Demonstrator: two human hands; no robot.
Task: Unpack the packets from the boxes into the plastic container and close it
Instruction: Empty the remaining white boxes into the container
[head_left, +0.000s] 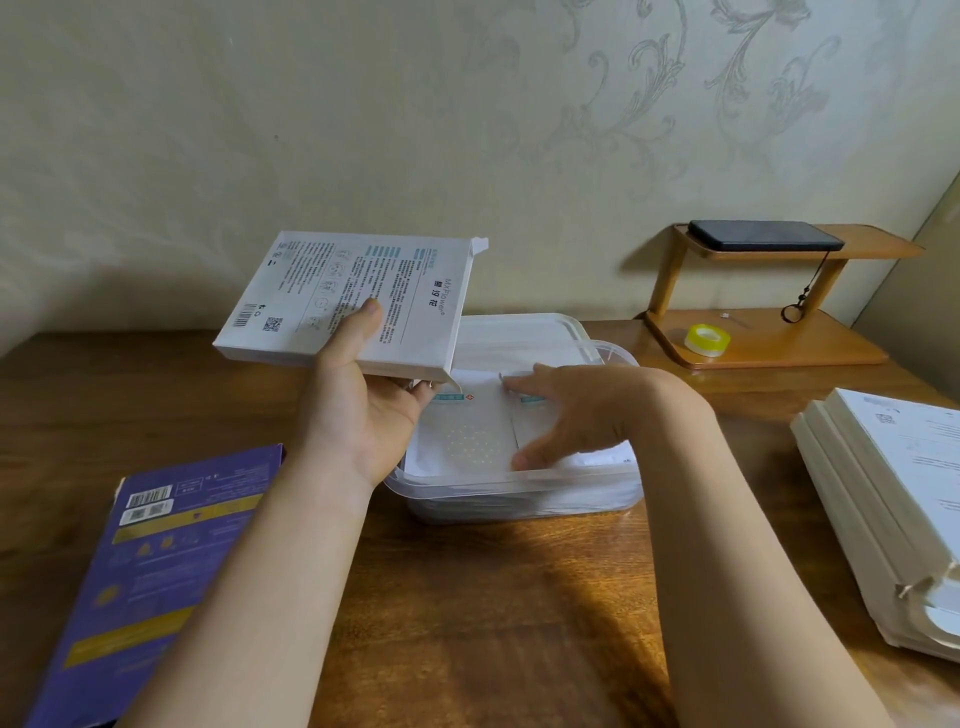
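Unpacking underway: left hand (363, 410) grips white box (353, 301); right hand (566, 415), open, flattens packets (467, 436) in container (519, 493). Next: discard the box.

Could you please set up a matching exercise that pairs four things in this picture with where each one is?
Things:
1. white box
2. purple box
3. tape roll
4. phone

Places:
A. lower shelf of the wooden stand
B. held up in the left hand
C. top shelf of the wooden stand
D. flat on the table, far left

Pairs: 1-B, 2-D, 3-A, 4-C
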